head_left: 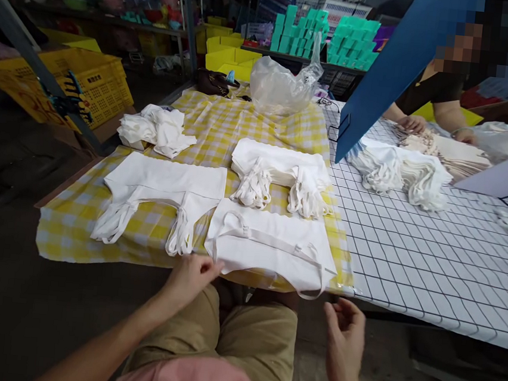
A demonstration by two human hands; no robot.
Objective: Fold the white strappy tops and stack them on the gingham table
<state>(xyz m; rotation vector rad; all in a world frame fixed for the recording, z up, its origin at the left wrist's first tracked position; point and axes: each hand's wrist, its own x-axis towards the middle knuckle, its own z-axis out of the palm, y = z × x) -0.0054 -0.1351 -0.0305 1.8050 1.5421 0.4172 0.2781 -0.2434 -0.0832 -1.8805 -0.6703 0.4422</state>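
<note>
A white strappy camisole top (271,246) lies flat at the near table edge, its thin straps laid across it and one strap loop hanging over the edge. My left hand (194,274) is closed at its lower left corner, thumb and forefinger pinched on the fabric edge. Off the table edge, just right of the hanging strap loop, my right hand (345,334) is open, fingers loosely curled and thumb apart, with nothing visible in it. To the left lies a stack of white tops (169,179) with bunched straps. Another white stack (279,160) sits directly behind the flat top.
Crumpled white garments (158,130) lie at the back left on the yellow checked cloth (74,239). A clear plastic bag (285,82) stands farther back. A blue panel (392,66) rises on the right, beside a co-worker's hands (413,123) on beige garments. A yellow crate (84,84) stands left.
</note>
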